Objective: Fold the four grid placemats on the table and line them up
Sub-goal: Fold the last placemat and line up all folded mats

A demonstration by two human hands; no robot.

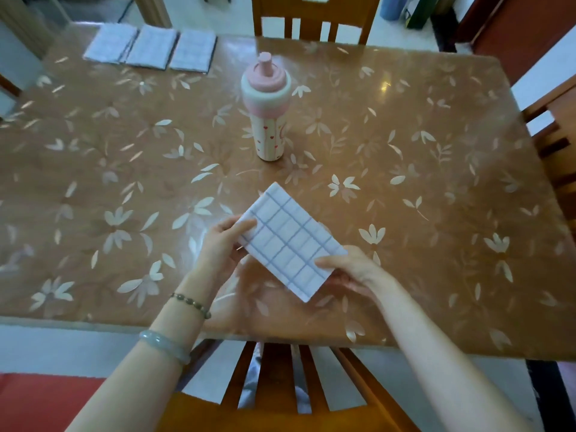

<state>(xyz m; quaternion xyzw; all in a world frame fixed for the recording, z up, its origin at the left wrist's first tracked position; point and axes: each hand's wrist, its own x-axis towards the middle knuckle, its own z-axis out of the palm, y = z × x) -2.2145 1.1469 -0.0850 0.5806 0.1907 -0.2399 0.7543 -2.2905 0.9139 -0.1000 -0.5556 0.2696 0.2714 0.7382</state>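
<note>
A folded white placemat with a blue grid (288, 238) is held just above the table's near middle, turned on a diagonal. My left hand (223, 241) pinches its left edge, thumb on top. My right hand (349, 266) pinches its lower right edge. Three folded grid placemats lie side by side in a row at the far left of the table: one (110, 42), a second (152, 46) and a third (193, 51).
A pink and white bottle (266, 110) stands upright in the middle of the table (436, 182), beyond the held placemat. Wooden chairs stand at the near edge (274, 385), the far edge (314, 17) and the right side (558, 145).
</note>
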